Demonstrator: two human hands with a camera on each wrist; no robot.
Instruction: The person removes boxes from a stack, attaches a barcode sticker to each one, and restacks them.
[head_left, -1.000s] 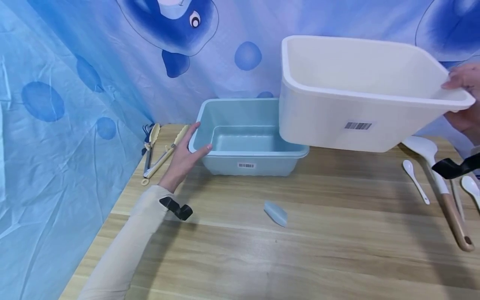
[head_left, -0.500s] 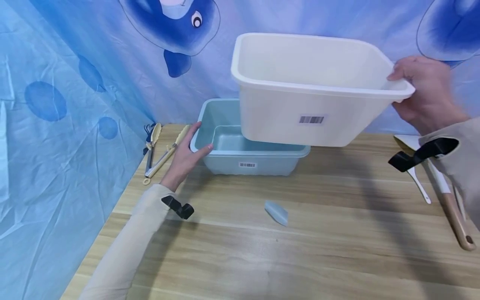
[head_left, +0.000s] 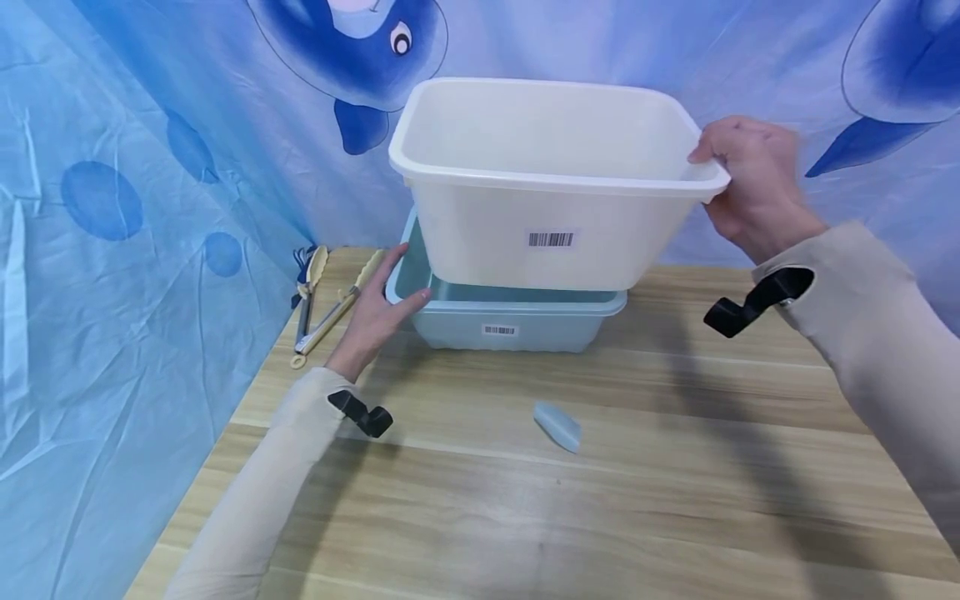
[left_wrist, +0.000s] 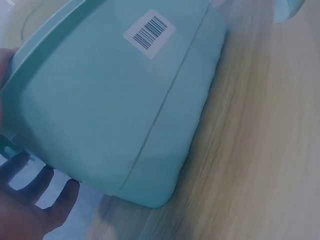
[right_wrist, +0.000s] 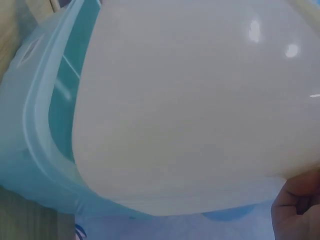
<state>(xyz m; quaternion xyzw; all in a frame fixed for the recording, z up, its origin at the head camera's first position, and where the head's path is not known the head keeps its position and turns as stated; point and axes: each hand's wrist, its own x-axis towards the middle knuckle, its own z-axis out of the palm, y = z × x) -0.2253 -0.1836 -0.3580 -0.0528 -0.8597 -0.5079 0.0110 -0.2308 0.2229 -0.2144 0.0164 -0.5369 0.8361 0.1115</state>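
Note:
A white plastic bin (head_left: 600, 233) with a barcode label hangs over a light blue bin (head_left: 435, 329) that stands on the wooden table. My right hand (head_left: 761, 183) grips the white bin by its right end rim, thumb inside. My left hand (head_left: 371, 321) holds the left end of the blue bin, its thumb over the rim and its other fingers against the end wall, as the left wrist view shows. The white bin's bottom overlaps the blue bin's opening and hides most of its inside. In the right wrist view, the white bin's end wall (right_wrist: 175, 110) fills the picture.
Tongs (head_left: 330, 321) with cream tips lie left of the blue bin, beside a second pair (head_left: 309, 287) near a dark cord. A small pale blue curved piece (head_left: 558, 427) lies in front on the table. A blue printed curtain (head_left: 90, 375) hangs behind and along the left.
My right hand has carried the white bin leftward from the right side until it is over the blue bin. My left hand has stayed on the blue bin.

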